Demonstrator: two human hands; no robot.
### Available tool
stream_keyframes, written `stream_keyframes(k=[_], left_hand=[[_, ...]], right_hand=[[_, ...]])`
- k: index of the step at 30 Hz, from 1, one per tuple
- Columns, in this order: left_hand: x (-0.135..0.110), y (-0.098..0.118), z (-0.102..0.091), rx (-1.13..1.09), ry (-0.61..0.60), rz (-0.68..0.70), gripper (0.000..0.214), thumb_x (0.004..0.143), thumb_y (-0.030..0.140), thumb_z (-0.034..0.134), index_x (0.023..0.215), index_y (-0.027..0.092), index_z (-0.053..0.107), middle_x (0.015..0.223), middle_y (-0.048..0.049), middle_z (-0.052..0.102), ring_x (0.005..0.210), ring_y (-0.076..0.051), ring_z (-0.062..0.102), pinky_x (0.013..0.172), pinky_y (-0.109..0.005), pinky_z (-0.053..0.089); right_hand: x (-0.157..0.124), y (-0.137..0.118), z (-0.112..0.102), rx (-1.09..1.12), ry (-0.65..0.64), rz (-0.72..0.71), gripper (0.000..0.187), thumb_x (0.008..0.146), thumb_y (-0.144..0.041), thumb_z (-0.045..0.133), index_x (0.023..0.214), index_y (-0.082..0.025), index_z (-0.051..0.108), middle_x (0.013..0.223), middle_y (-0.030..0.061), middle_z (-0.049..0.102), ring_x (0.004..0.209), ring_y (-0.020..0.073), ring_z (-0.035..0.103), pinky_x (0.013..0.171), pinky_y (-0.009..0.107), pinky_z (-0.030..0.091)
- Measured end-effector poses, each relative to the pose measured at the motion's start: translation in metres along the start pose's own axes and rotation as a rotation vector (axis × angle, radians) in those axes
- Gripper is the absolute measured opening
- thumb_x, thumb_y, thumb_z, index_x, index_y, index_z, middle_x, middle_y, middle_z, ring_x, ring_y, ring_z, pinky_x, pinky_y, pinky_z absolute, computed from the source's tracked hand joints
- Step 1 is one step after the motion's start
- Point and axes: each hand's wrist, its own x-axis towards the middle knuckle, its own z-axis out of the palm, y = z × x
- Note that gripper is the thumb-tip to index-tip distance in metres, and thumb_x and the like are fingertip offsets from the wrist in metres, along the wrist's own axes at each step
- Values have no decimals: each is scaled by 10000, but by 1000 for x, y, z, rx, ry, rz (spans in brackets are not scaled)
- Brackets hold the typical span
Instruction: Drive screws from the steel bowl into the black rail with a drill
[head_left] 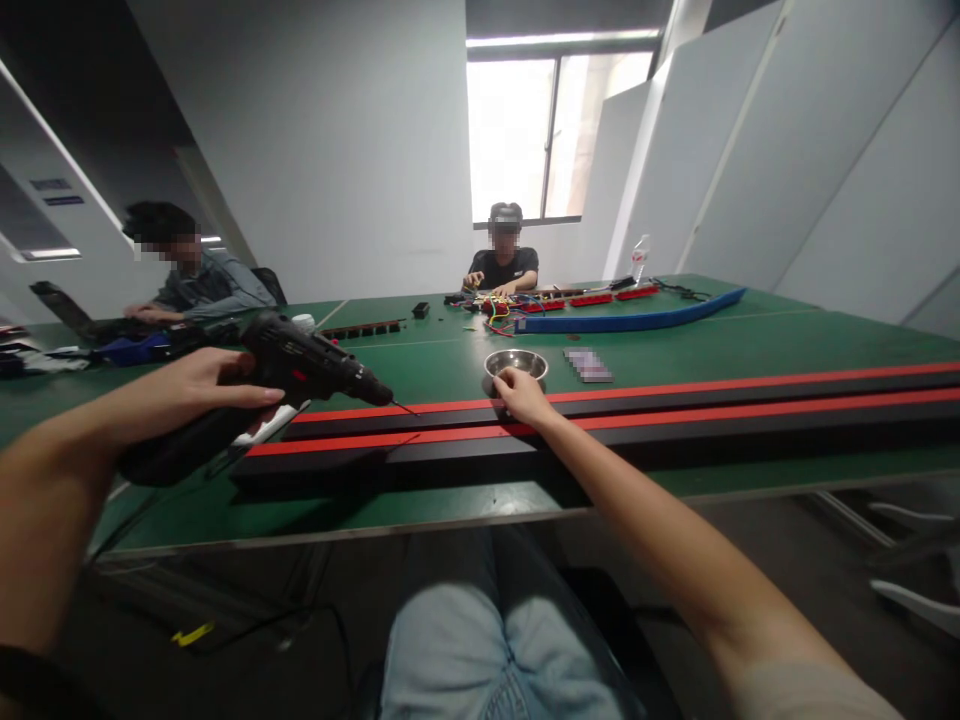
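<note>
A drill (304, 362), presumably heavy and rigid, best gripped by its handle, is held above the bench (825, 325), the left hand (191, 387)'s fingers wrapped round it. The right hand (523, 394) is placed at a metal bowl (541, 371); whether its fingers grasp anything cannot be told.

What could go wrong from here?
The drill in the left hand has its bit over the red-and-black bars; a dip might scratch them.
The bit points roughly toward the right hand; a slip could nick it.
That hand is at the metal bowl's near rim; a knock may tip it.
</note>
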Motion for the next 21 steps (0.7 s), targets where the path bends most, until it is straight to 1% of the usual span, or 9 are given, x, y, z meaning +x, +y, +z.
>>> stream_keyframes(k=[3,6,9,13,15,17,19,20,21], left_hand=[[-3,11,-13,272,-107,51,406,659,-4,847,1046,99,781,1049,-17,775,1012,-235,685,787,-210,528],[0,15,-16,381,-108,16,417,669,27,855,1072,95,773,1083,-21,773,1095,-256,658,895,-248,506],[8,19,-18,456,-138,64,414,682,88,858,1086,114,768,1139,-12,756,1209,-298,611,1039,-351,456],[20,34,-22,691,-250,190,361,723,366,824,995,133,785,1182,-44,721,1307,-361,548,1128,-450,376],[24,46,-21,857,-285,222,501,737,507,770,1086,148,771,1258,-77,692,1319,-368,531,1133,-467,357],[24,57,-12,976,-307,250,643,776,578,698,1256,151,706,1322,-112,664,1270,-351,561,1096,-470,384],[20,66,3,1082,-316,284,690,818,593,644,1332,132,651,1269,-149,681,1137,-328,630,1008,-456,446],[16,69,13,1158,-297,300,681,819,599,643,1309,127,660,1186,-161,704,1045,-319,658,954,-452,472],[11,72,23,1263,-229,295,678,793,615,669,1262,125,679,1072,-171,720,945,-327,671,898,-473,487]], right_hand=[[-1,-2,0,0,-9,3,166,920,-257,560,799,-187,651,851,75,719,786,207,631,751,315,433],[-3,-3,-1,-12,-18,-10,178,920,-263,560,791,-187,654,848,77,717,769,206,631,739,314,431],[-5,-5,-2,-18,-35,-26,188,921,-263,555,786,-184,658,832,75,716,756,201,627,734,310,435],[-6,-7,-4,-33,-49,-13,191,928,-267,552,795,-178,658,828,65,722,763,191,635,730,296,442],[-5,-7,-4,-59,-56,-13,189,934,-255,551,798,-175,655,840,63,726,772,187,640,729,289,439],[-6,-9,-5,-85,-60,-12,186,944,-251,547,815,-171,656,868,68,731,788,186,646,729,284,435],[-9,-15,-7,-123,-60,-25,190,965,-257,526,861,-168,659,902,75,733,804,187,648,731,281,429],[-12,-19,-8,-154,-62,-52,196,980,-260,507,897,-168,658,917,78,732,811,186,646,735,279,424],[-16,-25,-9,-201,-74,-97,201,995,-260,485,936,-169,654,929,80,728,815,186,643,739,279,418]])
